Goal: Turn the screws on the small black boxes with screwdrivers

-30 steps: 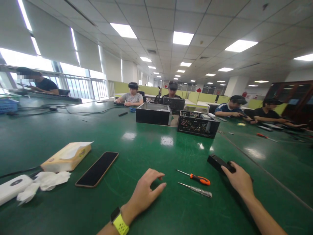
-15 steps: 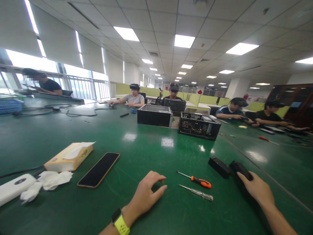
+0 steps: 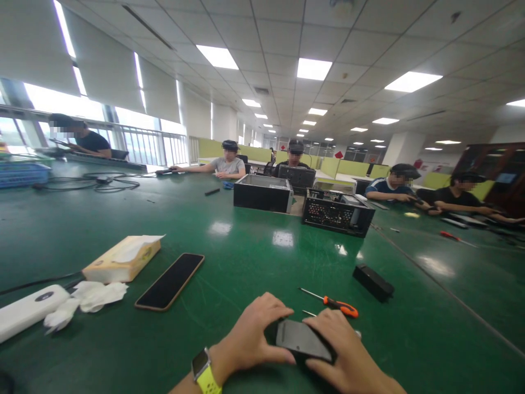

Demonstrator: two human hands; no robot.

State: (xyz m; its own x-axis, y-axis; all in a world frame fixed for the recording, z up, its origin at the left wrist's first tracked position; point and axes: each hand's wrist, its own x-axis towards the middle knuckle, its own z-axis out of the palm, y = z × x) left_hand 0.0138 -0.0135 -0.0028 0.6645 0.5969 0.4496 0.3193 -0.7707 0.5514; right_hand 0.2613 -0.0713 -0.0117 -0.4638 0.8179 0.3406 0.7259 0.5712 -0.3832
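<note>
The right fingers (image 3: 328, 326) block my sight of a slim metal tool (image 3: 309, 313), leaving little more than its tip. They cover part of the black block (image 3: 301, 338) too, and its left end sinks into shadow by the left fingers (image 3: 273, 307). A white device (image 3: 30, 313) and a blue basket (image 3: 24, 174) run off the left edge, and some dark object (image 3: 5, 383) barely pokes into the bottom corner. The far-right clutter (image 3: 506, 234) is too small and dim to sort out.
</note>
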